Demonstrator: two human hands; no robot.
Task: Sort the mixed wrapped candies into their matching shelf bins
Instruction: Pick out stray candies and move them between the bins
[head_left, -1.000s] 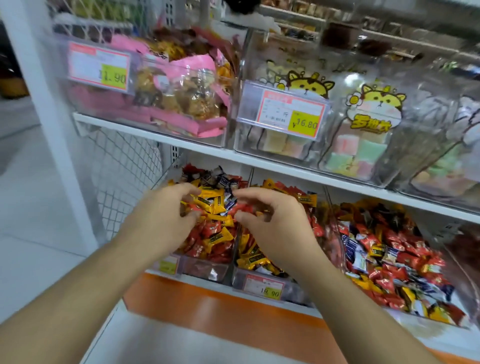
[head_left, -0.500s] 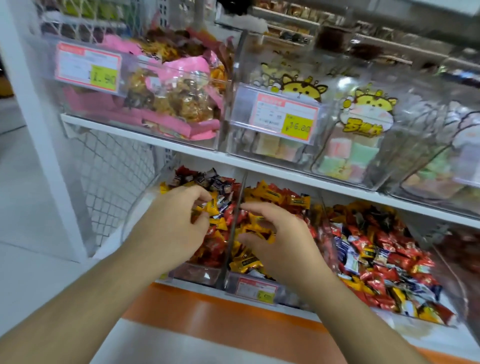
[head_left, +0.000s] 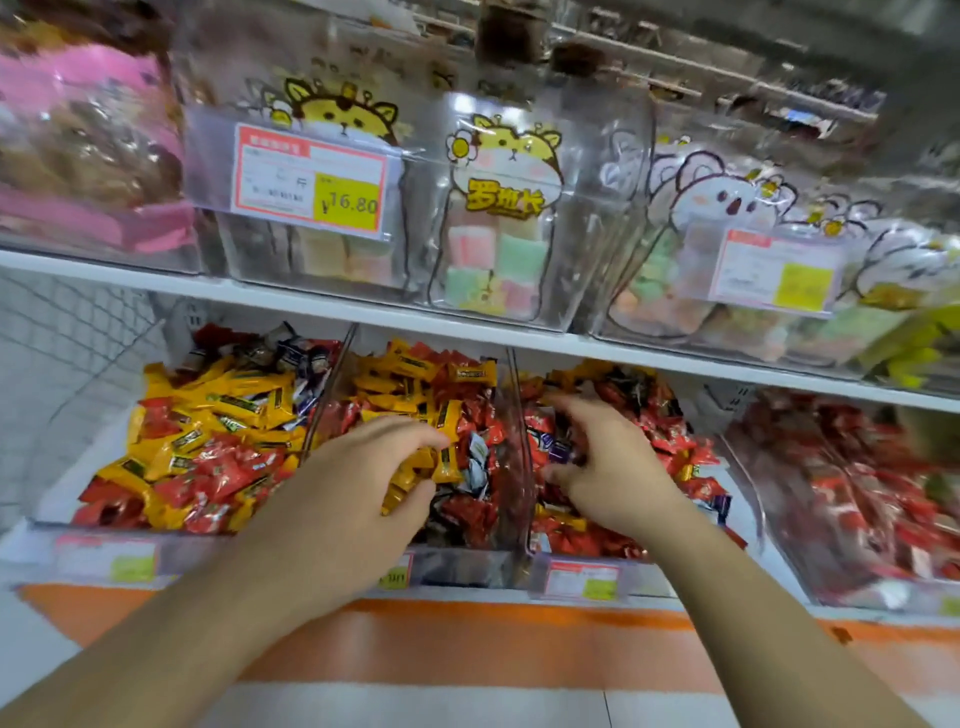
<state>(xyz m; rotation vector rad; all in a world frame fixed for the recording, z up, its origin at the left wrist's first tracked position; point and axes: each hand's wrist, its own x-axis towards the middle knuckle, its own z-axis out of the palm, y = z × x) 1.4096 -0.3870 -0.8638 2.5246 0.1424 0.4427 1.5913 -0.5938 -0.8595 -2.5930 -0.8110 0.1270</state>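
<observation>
The wrapped candies (head_left: 415, 410) lie heaped in clear bins on the lower shelf, yellow, red and a few dark-blue wrappers jumbled together. Both hands have shifted one bin to the right since a second ago: then they worked the leftmost bin (head_left: 67, 499) and its neighbour, now the left hand (head_left: 358, 488) is over the middle bin (head_left: 511, 467) and the right hand (head_left: 608, 467) reaches into the bin beyond the divider (head_left: 727, 467). I take that to mean the left end has been picked over and the sorting is moving along the row, though that bin remains a yellow-and-red mix.

The left hand's fingers are curled down around yellow-wrapped pieces, seemingly gathering a few. The right hand's fingers curl near a purple wrapper (head_left: 556, 449); whether it has hold of it, I cannot tell.

On the shelf above, one price tag (head_left: 311, 179) reads 16.80 on its yellow patch. A marshmallow bag (head_left: 498, 218) beside it carries a yellow cartoon animal and bold yellow Chinese characters. The other tags are too blurred to read.
</observation>
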